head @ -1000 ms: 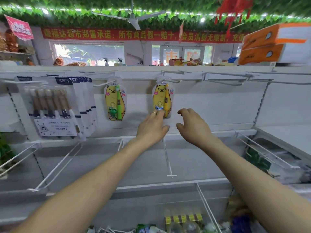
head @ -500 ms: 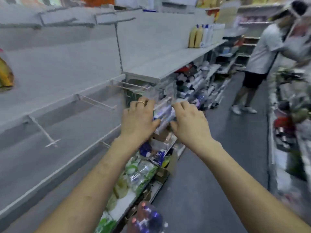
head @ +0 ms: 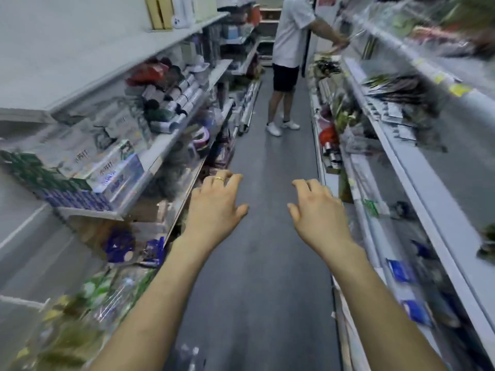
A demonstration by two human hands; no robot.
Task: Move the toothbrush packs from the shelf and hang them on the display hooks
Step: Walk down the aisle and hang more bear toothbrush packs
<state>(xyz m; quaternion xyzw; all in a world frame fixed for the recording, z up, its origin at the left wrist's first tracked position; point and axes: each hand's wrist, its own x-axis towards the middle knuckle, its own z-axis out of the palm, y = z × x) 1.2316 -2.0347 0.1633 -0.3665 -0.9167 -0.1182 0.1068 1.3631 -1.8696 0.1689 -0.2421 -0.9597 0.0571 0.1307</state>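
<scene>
I see 2 bare forearms stretched straight ahead, roughly parallel and apart. The left hand (head: 217,207) is palm down, fingers loosely bent, thumb angled toward the other hand, empty. The right hand (head: 318,210) mirrors it: palm down, fingers relaxed and slightly spread, empty too.

The aisle floor (head: 257,263) is plain dark grey; the shelf boards (head: 80,57) are pale grey-white, with yellow price tags (head: 459,89) on the right-hand edge. The ring (head: 219,179) on the left hand (head: 217,207) is gold. The person (head: 288,57) ahead wears a white shirt (head: 292,25), black shorts (head: 285,77) and white shoes (head: 273,129) — the left-shelf boxes (head: 117,175) are blue and white.
</scene>
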